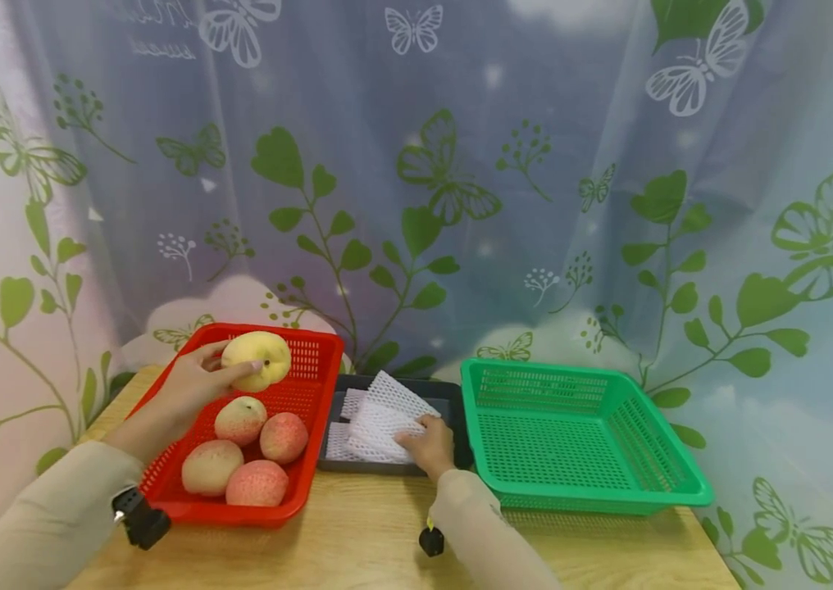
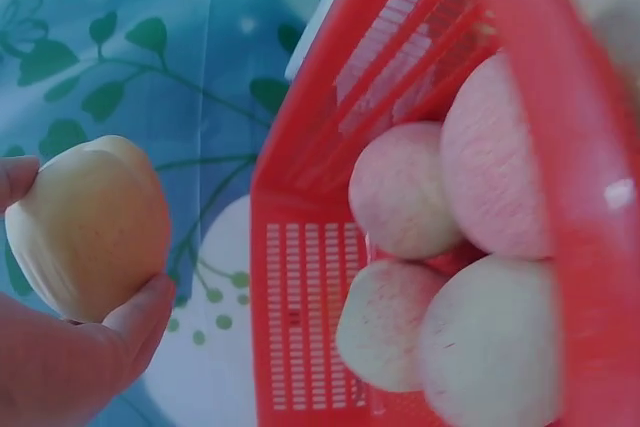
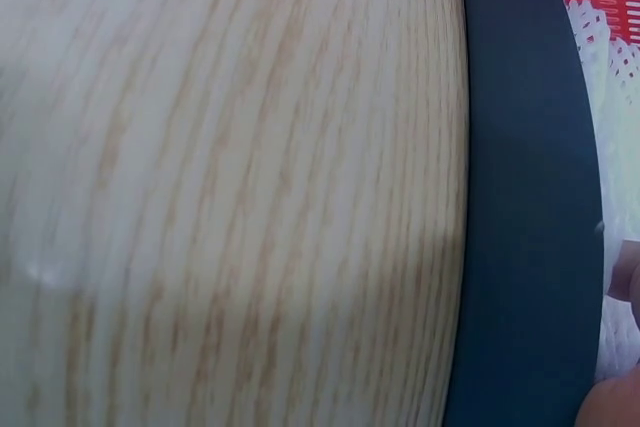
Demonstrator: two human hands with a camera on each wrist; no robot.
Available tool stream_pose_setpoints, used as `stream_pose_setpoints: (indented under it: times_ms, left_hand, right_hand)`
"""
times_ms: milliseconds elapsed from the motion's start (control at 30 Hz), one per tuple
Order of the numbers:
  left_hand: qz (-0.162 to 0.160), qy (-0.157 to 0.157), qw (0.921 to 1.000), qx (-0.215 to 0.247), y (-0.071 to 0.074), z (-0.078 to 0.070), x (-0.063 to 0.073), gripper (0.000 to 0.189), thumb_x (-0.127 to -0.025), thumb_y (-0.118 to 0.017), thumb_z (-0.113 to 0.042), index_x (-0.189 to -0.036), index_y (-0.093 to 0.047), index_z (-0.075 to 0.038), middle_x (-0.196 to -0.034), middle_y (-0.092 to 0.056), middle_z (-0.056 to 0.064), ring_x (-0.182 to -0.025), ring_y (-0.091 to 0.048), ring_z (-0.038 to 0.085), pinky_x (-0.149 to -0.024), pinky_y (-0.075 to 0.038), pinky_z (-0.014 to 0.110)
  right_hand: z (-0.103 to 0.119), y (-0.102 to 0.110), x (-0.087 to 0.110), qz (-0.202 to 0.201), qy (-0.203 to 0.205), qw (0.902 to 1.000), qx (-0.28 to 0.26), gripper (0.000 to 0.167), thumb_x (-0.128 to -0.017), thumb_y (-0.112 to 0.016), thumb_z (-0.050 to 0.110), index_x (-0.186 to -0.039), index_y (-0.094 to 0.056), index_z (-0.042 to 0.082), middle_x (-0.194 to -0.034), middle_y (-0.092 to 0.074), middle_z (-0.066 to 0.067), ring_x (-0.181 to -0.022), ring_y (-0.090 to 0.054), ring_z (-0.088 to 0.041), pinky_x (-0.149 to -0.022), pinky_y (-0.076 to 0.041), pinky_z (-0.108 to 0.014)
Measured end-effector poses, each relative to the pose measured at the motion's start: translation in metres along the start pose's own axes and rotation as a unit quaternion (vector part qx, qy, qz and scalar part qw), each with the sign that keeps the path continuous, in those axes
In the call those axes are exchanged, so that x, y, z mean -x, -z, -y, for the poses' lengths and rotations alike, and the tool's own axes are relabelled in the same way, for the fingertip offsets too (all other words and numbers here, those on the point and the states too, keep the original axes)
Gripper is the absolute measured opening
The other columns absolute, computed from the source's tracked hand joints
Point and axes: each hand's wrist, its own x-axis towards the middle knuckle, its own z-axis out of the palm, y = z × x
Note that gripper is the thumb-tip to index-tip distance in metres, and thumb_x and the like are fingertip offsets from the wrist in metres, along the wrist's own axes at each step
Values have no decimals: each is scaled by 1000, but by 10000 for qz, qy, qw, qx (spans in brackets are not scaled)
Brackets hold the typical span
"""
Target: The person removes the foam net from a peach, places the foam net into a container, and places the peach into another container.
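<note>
My left hand [image 1: 195, 378] holds a yellow peach [image 1: 269, 348] by its sides, raised over the red basket [image 1: 328, 360]. The left wrist view shows thumb and fingers round that peach [image 2: 95, 232], apart from the fruit below. Several pinkish peaches [image 1: 241, 419] lie in the basket's near half. In the middle, my right hand [image 1: 433, 447] pinches a white foam net sleeve [image 1: 380, 430] on a loose pile in the dark grey tray [image 1: 453, 401]. Only bits of that hand's fingers [image 3: 610, 402] show at the right wrist view's edge.
A green basket [image 1: 671, 442] with slotted walls stands right of the tray. All three containers sit side by side on a wooden table [image 1: 357, 533]. Behind them hangs a curtain [image 1: 534, 205] printed with leaves and butterflies.
</note>
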Motion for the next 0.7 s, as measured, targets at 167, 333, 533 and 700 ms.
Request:
stream_pose_setpoints:
  times_ms: [167,333,533,700]
  left_hand:
    - [-175,-74,9996,-230,2,-6,-20,86,-88,-65,-48,-150,-26,-2,-140,-40,21,-117,-47,26,-85,-46,23]
    - [-327,-119,9991,-228,-4,-9,-38,86,-89,-65,-43,-150,-23,-1,-142,-37,24,-124,-40,34,-99,-41,43]
    - [-491,-32,9972,-559,-18,0,-60,86,-87,-68,-39,-149,-25,2,-141,-40,27,-124,-43,39,-102,-41,50]
    - [-555,164,9940,-923,-29,17,-70,86,-86,-70,-36,-146,-26,6,-137,-43,29,-119,-46,42,-98,-44,51]
  right_hand:
    - [1,1,1,37,-77,9999,-62,31,-71,-84,14,-92,-68,-2,-95,-69,-16,-88,-63,-30,-73,-54,-43]
    - [0,1,2,69,-43,10000,1,35,-71,-84,14,-97,-68,-3,-99,-69,-19,-92,-64,-34,-76,-54,-45]
    - [0,2,0,78,-26,10000,-23,37,-72,-83,15,-99,-67,-4,-101,-68,-20,-96,-63,-36,-78,-54,-47]
    - [0,2,0,184,-175,9994,-215,37,-73,-83,15,-100,-67,-3,-104,-67,-20,-97,-62,-35,-78,-54,-46]
